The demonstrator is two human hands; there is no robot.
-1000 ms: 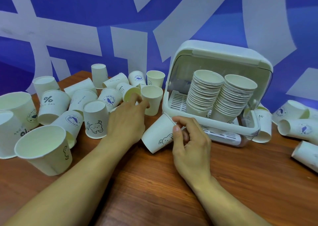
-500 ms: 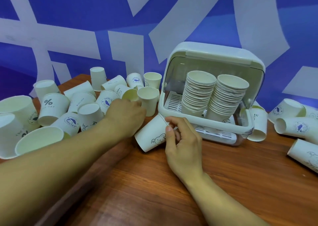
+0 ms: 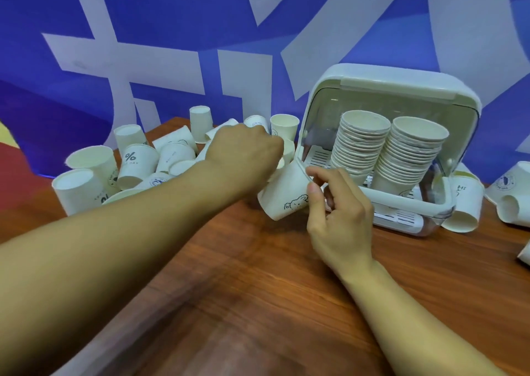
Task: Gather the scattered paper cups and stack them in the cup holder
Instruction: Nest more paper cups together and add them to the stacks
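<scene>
Your right hand (image 3: 341,218) pinches the tilted bear cup (image 3: 282,195) at 9 o'clock of the cup holder (image 3: 407,202); your left hand (image 3: 243,155) curls over scattered cups (image 3: 137,160), hold hidden.

I see a white paper cup with a black-line bear (image 3: 282,196), a white paper cup with a black percent sign (image 3: 137,160) and a white paper cup with a round blue emblem (image 3: 507,181). They are on a reddish-brown wood-grain table (image 3: 258,304), before a blue wall with pale bands (image 3: 172,31).
</scene>
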